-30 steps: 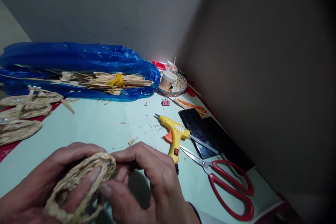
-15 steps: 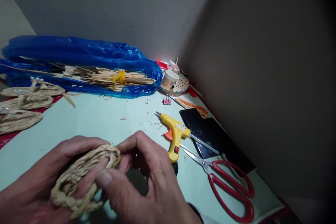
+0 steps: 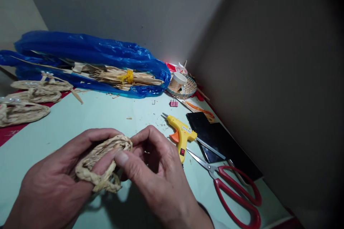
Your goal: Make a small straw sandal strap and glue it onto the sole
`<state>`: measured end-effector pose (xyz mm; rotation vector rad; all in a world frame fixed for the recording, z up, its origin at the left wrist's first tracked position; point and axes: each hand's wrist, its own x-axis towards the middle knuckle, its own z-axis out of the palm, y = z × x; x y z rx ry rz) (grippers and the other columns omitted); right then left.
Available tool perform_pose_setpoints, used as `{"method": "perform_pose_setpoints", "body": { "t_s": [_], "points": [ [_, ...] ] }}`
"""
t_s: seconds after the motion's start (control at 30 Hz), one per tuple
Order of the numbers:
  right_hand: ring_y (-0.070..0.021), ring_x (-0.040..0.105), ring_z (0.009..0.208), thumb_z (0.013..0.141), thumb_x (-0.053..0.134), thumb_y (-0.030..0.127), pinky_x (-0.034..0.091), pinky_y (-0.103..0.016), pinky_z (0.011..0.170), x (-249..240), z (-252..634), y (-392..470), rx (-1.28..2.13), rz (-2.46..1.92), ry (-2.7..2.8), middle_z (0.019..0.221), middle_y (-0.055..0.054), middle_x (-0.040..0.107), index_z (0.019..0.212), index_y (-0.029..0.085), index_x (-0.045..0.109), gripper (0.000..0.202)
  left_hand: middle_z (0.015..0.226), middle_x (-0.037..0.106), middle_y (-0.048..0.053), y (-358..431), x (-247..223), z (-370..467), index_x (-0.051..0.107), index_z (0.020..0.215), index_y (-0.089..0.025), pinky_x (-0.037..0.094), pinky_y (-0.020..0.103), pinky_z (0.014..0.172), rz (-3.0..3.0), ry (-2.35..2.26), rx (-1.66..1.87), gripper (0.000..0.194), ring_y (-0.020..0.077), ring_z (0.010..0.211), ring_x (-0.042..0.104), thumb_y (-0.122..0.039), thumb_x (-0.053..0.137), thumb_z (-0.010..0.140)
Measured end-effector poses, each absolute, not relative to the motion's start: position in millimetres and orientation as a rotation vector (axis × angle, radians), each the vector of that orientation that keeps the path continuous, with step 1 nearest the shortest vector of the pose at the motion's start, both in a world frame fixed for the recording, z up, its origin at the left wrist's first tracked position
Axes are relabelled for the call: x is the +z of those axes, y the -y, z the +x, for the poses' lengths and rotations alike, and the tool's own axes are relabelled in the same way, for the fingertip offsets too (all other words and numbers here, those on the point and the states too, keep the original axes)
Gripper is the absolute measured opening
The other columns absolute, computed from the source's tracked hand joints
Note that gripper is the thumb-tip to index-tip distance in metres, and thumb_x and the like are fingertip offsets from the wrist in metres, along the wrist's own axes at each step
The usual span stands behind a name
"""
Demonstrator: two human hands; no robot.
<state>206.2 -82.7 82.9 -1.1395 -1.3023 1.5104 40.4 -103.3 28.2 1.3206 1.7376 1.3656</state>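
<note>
Between both hands, above the pale green tabletop, is a small braided straw sandal [image 3: 114, 144] with a braided strap. My left hand [image 3: 59, 170] is wrapped round its left side, the thumb pushed in under the strap. My right hand [image 3: 158, 171] pinches the sandal's right edge with thumb and fingers; some of its fingertips are hidden behind the braid. Just beyond the right hand lies a yellow glue gun [image 3: 181, 134] with an orange trigger. Red-handled scissors [image 3: 215, 170] rest to its right, blades partly apart.
A blue plastic bag [image 3: 107, 46] with a tied straw bundle [image 3: 145, 79] lies along the back. Several finished straw sandals [image 3: 25, 112] sit at left. Beyond the glue gun are a pink binder clip [image 3: 173, 103], a basket [image 3: 192, 87] with a paper cup [image 3: 177, 81], and dark flat devices [image 3: 228, 146].
Both hands and the straw sandal appear higher and farther right in view. The table things have shifted slightly right too, as the camera moved. The grip looks the same.
</note>
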Motion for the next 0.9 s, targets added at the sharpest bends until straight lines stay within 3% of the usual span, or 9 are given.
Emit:
{"method": "perform_pose_setpoints", "body": {
  "t_s": [0.1,0.2,0.37,0.5,0.6,0.7,0.77,0.9],
  "points": [
    [-0.0182,0.057,0.067,0.076,0.079,0.047,0.045,-0.031,0.065,80,206,81,1.534,-1.118,1.254,0.068,0.003,0.056,0.082,0.024,0.060,0.031,0.090,0.084,-0.010,99,29,43,0.079,0.100,-0.039,0.063,0.011,0.071,1.082,-1.614,1.343,0.037,0.0145,0.078,0.081,-0.057,0.091,0.070],
    [-0.0171,0.057,0.065,0.073,0.087,0.054,0.046,-0.030,0.065,77,205,77,1.554,-1.112,1.212,0.066,0.004,0.058,0.080,0.023,0.060,0.043,0.080,0.086,-0.004,91,31,46,0.081,0.096,-0.035,0.066,0.020,0.055,0.956,-1.379,1.333,0.039,0.0201,0.066,0.081,-0.052,0.096,0.064],
    [-0.0142,0.061,0.061,0.071,0.093,0.053,0.046,-0.025,0.062,70,203,71,1.627,-1.064,1.128,0.062,0.005,0.062,0.077,0.022,0.057,0.049,0.052,0.078,-0.002,82,41,50,0.081,0.089,-0.029,0.048,0.017,0.031,1.043,-1.284,1.252,0.033,0.0134,0.035,0.061,-0.052,0.090,0.067],
    [-0.0103,0.060,0.054,0.073,0.093,0.048,0.045,-0.020,0.057,65,200,71,1.670,-0.983,1.074,0.060,0.005,0.064,0.077,0.021,0.056,0.046,0.058,0.079,-0.001,84,41,48,0.079,0.091,-0.027,0.049,0.018,0.033,1.060,-1.333,1.188,0.037,0.0128,0.037,0.061,-0.058,0.084,0.071],
    [-0.0096,0.059,0.052,0.074,0.092,0.048,0.046,-0.020,0.055,66,201,71,1.690,-0.940,1.062,0.063,0.005,0.066,0.078,0.021,0.056,0.046,0.063,0.079,-0.002,86,30,44,0.076,0.094,-0.028,0.051,0.020,0.036,0.988,-1.281,1.158,0.035,0.0143,0.040,0.062,-0.048,0.087,0.068],
    [-0.0089,0.059,0.053,0.085,0.084,0.051,0.047,-0.021,0.058,68,206,71,1.677,-0.899,1.136,0.066,0.004,0.066,0.083,0.020,0.060,0.040,0.071,0.082,-0.001,85,18,38,0.075,0.103,-0.031,0.057,0.025,0.043,0.928,-1.181,1.159,0.034,0.0205,0.051,0.070,-0.035,0.085,0.070],
    [-0.0085,0.058,0.053,0.094,0.074,0.053,0.047,-0.020,0.061,69,209,71,1.651,-0.883,1.201,0.065,0.004,0.064,0.086,0.019,0.063,0.037,0.073,0.083,0.003,83,14,37,0.076,0.107,-0.030,0.057,0.027,0.045,0.895,-1.139,1.168,0.036,0.0243,0.055,0.074,-0.035,0.084,0.072],
    [-0.0073,0.057,0.055,0.093,0.074,0.060,0.048,-0.020,0.060,66,211,73,1.624,-0.872,1.181,0.077,0.002,0.066,0.091,0.018,0.065,0.043,0.073,0.083,0.000,82,20,37,0.078,0.104,-0.033,0.055,0.021,0.040,0.712,-1.062,1.229,0.043,0.0172,0.048,0.068,-0.038,0.095,0.064]
  ]
}}
